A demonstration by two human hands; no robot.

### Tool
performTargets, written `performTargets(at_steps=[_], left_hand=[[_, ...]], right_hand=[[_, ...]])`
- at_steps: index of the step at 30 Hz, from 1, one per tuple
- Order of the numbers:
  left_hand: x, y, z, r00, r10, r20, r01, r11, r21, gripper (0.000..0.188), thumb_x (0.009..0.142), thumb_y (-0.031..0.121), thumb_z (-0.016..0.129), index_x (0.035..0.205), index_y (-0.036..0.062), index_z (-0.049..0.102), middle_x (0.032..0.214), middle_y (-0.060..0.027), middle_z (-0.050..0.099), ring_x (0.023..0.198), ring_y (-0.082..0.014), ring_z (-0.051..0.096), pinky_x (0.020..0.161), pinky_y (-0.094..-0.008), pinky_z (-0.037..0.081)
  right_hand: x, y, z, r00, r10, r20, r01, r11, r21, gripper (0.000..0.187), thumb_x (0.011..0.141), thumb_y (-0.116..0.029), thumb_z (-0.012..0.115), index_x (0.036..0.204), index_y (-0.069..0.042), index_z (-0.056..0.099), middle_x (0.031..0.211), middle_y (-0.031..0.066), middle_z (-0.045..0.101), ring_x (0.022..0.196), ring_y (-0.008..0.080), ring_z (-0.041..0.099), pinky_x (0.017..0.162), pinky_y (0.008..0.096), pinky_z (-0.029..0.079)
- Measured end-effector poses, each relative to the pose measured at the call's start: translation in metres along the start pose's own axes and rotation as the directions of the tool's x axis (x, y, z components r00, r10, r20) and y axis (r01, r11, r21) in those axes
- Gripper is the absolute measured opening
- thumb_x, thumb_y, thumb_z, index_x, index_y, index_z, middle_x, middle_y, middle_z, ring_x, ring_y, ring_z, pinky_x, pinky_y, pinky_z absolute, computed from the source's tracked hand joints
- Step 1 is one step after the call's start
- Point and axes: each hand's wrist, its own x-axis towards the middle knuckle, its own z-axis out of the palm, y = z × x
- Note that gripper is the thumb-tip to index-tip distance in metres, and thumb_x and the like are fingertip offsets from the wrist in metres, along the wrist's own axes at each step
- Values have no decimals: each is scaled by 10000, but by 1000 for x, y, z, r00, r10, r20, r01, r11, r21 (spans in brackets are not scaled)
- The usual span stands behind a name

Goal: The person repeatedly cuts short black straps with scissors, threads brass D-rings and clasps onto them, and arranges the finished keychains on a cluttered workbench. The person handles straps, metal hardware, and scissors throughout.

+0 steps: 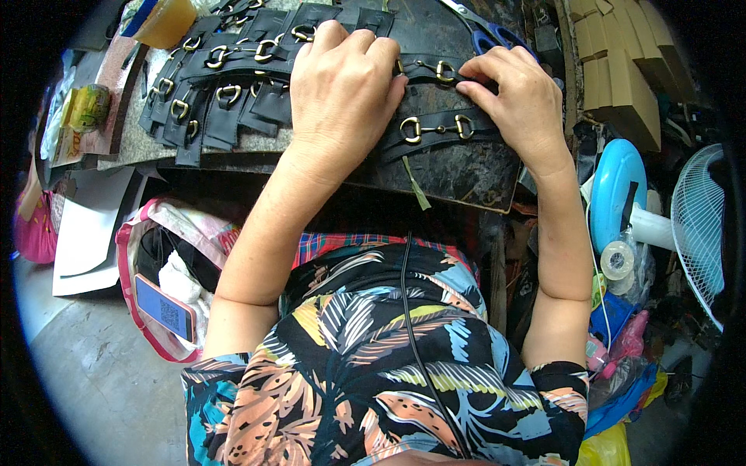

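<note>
We are looking down past our flowery shirt [388, 373] to the table [466, 175], which is dark, scuffed and worn.

Nearest to us on it, a black strap [435, 132] is lying flat with a shiny gold buckle [435, 126] in its middle. Its long side is running left to right, between our two hands. Our right hand [517, 101] is pressing its right end down with the fingers bent; this grip is closing on the strap's edge. Our left hand [342, 93] is lying flat and open over its left end, holding nothing tight, just pushing down. Both hands are touching it, so neither is nearer.

A little farther, a second strap [431, 71] of the same kind is lying the same way, just under our right fingertips.

Farther left, many more straps [210, 93] are lying in rows, overlapping, each soft, black and matte with a gold ring.

At the far edge, blue scissors [497, 33] are resting near our right hand, and an orange cup [167, 19] is standing far left. Brown card boxes [618, 70] are stacked at the far right.
</note>
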Motion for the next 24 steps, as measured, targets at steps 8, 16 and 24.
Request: performTargets(at_steps=[8,16,24], left_hand=[[0,1,4,1000,3,-19,-3,1000,17,228,741,195,802,943,125,724,907,-26,645,947,-265,578,770,-402,475],[0,4,6,1000,4,-18,-4,999,51,172,749,188,798,897,119,743,919,-19,627,968,-259,560,787,-400,457],[14,22,2,980,86,-179,-124,970,-209,298,737,114,804,1016,92,702,1073,-68,678,1070,-291,609,892,-409,504]], right_hand=[[-5,11,5,995,87,-40,-80,985,154,165,824,-166,795,965,-89,757,918,18,722,886,207,658,786,332,528],[-5,16,9,998,53,-20,-49,986,158,170,837,-119,785,1001,-76,764,960,34,729,909,196,666,807,328,529],[-9,12,7,958,262,114,-251,584,772,178,861,-25,766,1034,-48,728,922,27,712,884,116,688,818,262,556]])
